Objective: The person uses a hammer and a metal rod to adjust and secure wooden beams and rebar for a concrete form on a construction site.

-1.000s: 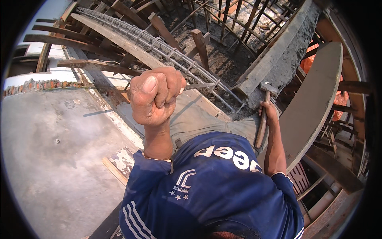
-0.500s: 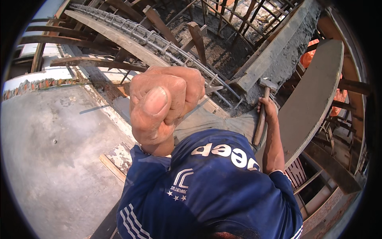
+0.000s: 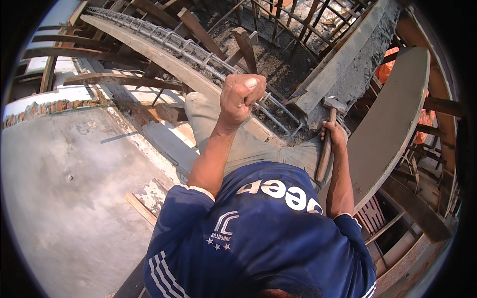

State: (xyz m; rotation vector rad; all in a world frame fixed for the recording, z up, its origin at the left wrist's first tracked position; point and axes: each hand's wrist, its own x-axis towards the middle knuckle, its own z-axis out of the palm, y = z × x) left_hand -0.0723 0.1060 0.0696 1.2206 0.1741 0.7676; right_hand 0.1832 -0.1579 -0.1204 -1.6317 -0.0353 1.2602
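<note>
My left hand point(image 3: 242, 98) is closed in a fist in front of my body, thumb on top, above the steel bar cage point(image 3: 206, 62) and the wooden board point(image 3: 149, 47) along it. Whatever the fist may hold is hidden by the fingers. On the right, my right hand point(image 3: 336, 135) is wrapped round the wooden handle of a hammer point(image 3: 325, 156). The hammer's metal head point(image 3: 334, 104) points away from me, beside the rough concrete edge. My legs in light trousers point(image 3: 248, 151) lie beneath both arms.
A smooth grey slab point(image 3: 69, 198) spreads at the left. Wooden props point(image 3: 198, 32) and beams stand at the far side. A concrete-filled form point(image 3: 355, 64) runs at the upper right, beside a curved grey panel point(image 3: 387, 124). A short plank point(image 3: 140, 208) lies near my left side.
My left fist has dropped away from the camera toward the bar cage, and its forearm now shows. The right hand and hammer have stayed almost still.
</note>
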